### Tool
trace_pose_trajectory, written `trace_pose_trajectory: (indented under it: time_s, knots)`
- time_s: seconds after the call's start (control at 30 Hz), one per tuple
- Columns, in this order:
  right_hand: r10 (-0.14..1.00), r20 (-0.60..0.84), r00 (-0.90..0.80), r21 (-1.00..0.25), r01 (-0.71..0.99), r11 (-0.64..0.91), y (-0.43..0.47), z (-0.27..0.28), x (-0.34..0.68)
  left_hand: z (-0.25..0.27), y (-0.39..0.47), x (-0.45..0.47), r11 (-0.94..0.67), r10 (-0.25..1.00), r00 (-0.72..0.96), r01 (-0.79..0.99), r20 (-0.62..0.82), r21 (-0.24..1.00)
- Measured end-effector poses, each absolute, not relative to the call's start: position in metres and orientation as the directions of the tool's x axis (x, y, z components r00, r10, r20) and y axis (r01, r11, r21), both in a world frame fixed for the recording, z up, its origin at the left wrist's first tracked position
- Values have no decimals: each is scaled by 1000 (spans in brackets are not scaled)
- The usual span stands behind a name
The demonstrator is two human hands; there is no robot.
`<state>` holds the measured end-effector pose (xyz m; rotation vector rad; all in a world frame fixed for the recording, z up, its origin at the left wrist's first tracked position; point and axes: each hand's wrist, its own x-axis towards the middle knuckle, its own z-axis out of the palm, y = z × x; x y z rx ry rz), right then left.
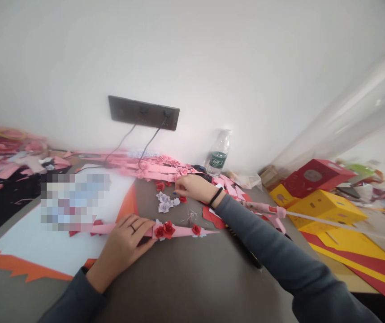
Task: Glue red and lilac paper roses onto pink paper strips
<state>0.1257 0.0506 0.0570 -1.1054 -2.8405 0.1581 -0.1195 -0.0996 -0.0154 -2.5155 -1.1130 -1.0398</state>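
Observation:
A pink paper sword (182,231) lies flat on the grey table, pointing right, with red and white paper roses fixed along it. My left hand (127,237) rests over its left part, fingers bent around it and a ring on one finger. Farther back, my right hand (195,186) bends down among loose paper roses, fingers drawn together; whatever is between the fingertips is hidden. Close beneath that hand sits a red paper rose (182,199). Pale lilac paper roses (165,204) cluster to its left. Another red rose (160,186) lies just behind them.
Pink flowered paper pieces (152,168) line the wall. Behind stands a water bottle (217,154). A pink glue gun (262,207) with a long glue stick lies right, near yellow (326,211) and red boxes (323,175). White paper (27,233) covers orange sheets on the left.

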Motion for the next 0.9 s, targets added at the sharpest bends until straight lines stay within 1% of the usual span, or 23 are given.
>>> trace_pose_trajectory:
  time_s: [0.1, 0.17, 0.27, 0.37, 0.63, 0.77, 0.9]
  knots:
    - [706, 36, -707, -176, 691, 701, 42, 51, 140, -14, -100, -120, -692, 571, 467, 716, 675, 91]
    - [721, 58, -691, -208, 698, 685, 37, 47, 149, -14, -100, -120, -693, 572, 465, 714, 676, 96]
    - [723, 108, -682, -275, 679, 681, 35, 42, 157, -16, -99, -121, -697, 565, 463, 711, 683, 94]
    - [717, 122, -686, -332, 653, 681, 35, 37, 160, -17, -99, -121, -698, 557, 472, 712, 684, 77]
    - [724, 133, -677, -382, 639, 668, 26, 31, 164, -17, -98, -121, -701, 554, 478, 710, 682, 71]
    - [758, 195, -623, -390, 660, 642, 16, 27, 164, -17, -98, -121, -696, 560, 461, 713, 689, 88]
    - [759, 240, -606, -402, 649, 646, 11, 25, 161, -16, -99, -120, -696, 564, 462, 712, 685, 93]
